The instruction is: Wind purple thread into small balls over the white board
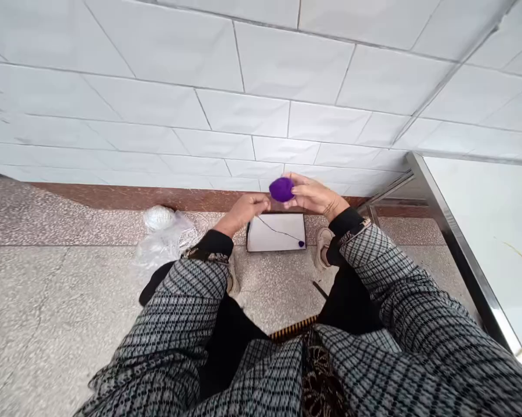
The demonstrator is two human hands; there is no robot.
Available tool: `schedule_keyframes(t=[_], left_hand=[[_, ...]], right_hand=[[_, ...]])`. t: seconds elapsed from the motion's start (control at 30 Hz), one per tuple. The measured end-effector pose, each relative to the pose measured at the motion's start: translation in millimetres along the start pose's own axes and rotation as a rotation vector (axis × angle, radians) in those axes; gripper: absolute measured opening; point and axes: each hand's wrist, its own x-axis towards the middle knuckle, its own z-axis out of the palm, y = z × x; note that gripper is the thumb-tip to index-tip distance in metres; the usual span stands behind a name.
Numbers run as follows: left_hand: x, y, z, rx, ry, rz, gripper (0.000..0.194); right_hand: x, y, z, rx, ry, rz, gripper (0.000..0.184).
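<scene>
My right hand point(309, 193) is closed around a purple ball of yarn point(281, 189), held up in front of the tiled wall. Just left of the ball, my left hand point(245, 211) pinches a strand of yarn point(274, 229) between thumb and fingers. That strand hangs from the pinch down to a small purple bit of yarn point(301, 244) in the right front corner of a shallow white tray point(272, 223) with a dark rim. The tray sits on the floor below both hands.
Left of the tray, a white yarn ball point(159, 218) and a clear plastic bag point(160, 248) lie on the speckled floor point(69, 301). A metal-edged table point(456, 226) stands at the right. The tiled wall point(261, 116) rises close ahead. A dark stick-like object point(320, 289) lies near my right foot.
</scene>
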Motion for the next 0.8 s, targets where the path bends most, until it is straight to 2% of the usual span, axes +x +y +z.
schedule_keyframes(t=[0.07, 0.13, 0.2, 0.23, 0.3, 0.37, 0.4, 0.43, 0.5, 0.57, 0.63, 0.67, 0.7, 0.73, 0.8], left_hand=[[3, 2, 11.2, 0.011, -0.144, -0.004, 0.027], [0, 7, 17.7, 0.04, -0.285, 0.048, 0.031], [-4, 13, 15.1, 0.055, -0.29, 0.103, 0.031], [-6, 16, 10.9, 0.046, -0.245, 0.115, 0.032], [-6, 19, 1.3, 0.008, -0.128, 0.1, 0.031], [-3, 18, -4.0, -0.03, -0.026, 0.062, 0.028], [-1, 17, -3.7, -0.042, 0.011, 0.037, 0.024], [1, 15, -1.6, -0.05, 0.031, 0.011, 0.021], [2, 12, 6.4, -0.057, -0.008, -0.032, 0.018], [-1, 12, 14.5, -0.043, -0.152, -0.032, 0.018], [-7, 15, 17.5, -0.011, -0.301, 0.01, 0.02], [-10, 17, 16.5, 0.006, -0.344, 0.034, 0.021], [-13, 20, 14.0, 0.02, -0.351, 0.055, 0.021], [-15, 22, 10.4, 0.03, -0.32, 0.069, 0.019], [-16, 23, 1.9, 0.045, -0.188, 0.066, 0.016]], right_hand=[[11, 6, -3, -0.04, 0.193, -0.028, 0.047], [18, 15, -5, -0.27, 0.351, 0.002, 0.043], [19, 23, -7, -0.546, 0.384, 0.039, 0.041], [17, 25, -8, -0.652, 0.34, 0.057, 0.04], [9, 26, -9, -0.732, 0.158, 0.109, 0.04], [-2, 22, -8, -0.594, -0.052, 0.144, 0.042], [-6, 19, -7, -0.458, -0.117, 0.122, 0.045], [-9, 16, -7, -0.311, -0.129, 0.068, 0.05], [-11, 12, -7, -0.09, 0.01, -0.099, 0.059], [-7, 11, -9, -0.05, 0.266, -0.235, 0.06], [0, 16, -13, -0.149, 0.453, -0.23, 0.055], [3, 20, -14, -0.229, 0.485, -0.185, 0.054], [5, 24, -15, -0.322, 0.458, -0.119, 0.054], [6, 27, -15, -0.413, 0.373, -0.039, 0.054], [3, 30, -11, -0.513, 0.087, 0.107, 0.053]])
